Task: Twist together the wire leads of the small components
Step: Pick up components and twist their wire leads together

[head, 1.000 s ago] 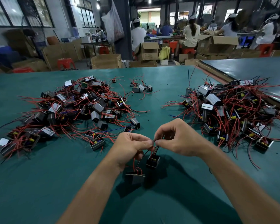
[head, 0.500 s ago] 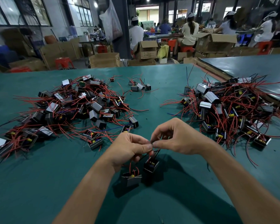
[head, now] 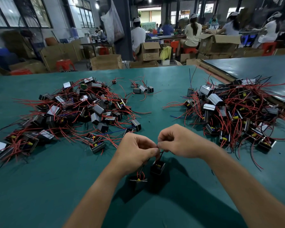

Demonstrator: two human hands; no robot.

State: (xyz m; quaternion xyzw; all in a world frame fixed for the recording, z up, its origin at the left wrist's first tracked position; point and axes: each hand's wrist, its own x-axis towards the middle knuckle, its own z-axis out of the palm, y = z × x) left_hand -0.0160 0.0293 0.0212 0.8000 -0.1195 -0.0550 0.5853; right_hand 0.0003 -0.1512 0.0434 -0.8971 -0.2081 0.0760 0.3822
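Both hands pinch the wire leads point(head: 158, 146) of two small components over the middle of the green counter point(head: 39, 186).

The leads, red and dark, meet at one spot between the hands. The left hand point(head: 135, 152) and the right hand point(head: 179, 142) each grasp them there, fingers point(head: 150, 151) curled and tips almost touching. Under the hands the leads run down to the black components: one point(head: 158, 167) just below the pinch, the other point(head: 137, 180) lower and to the left. Whether they rest on the counter cannot be told. A large heap of like parts point(head: 69, 112) with red wires lies on the left, another heap point(head: 237, 112) on the right, and a small cluster point(head: 141, 88) sits farther back between them. Beyond the counter stand cardboard boxes point(head: 105, 62), with seated people point(head: 192, 33) at other tables.
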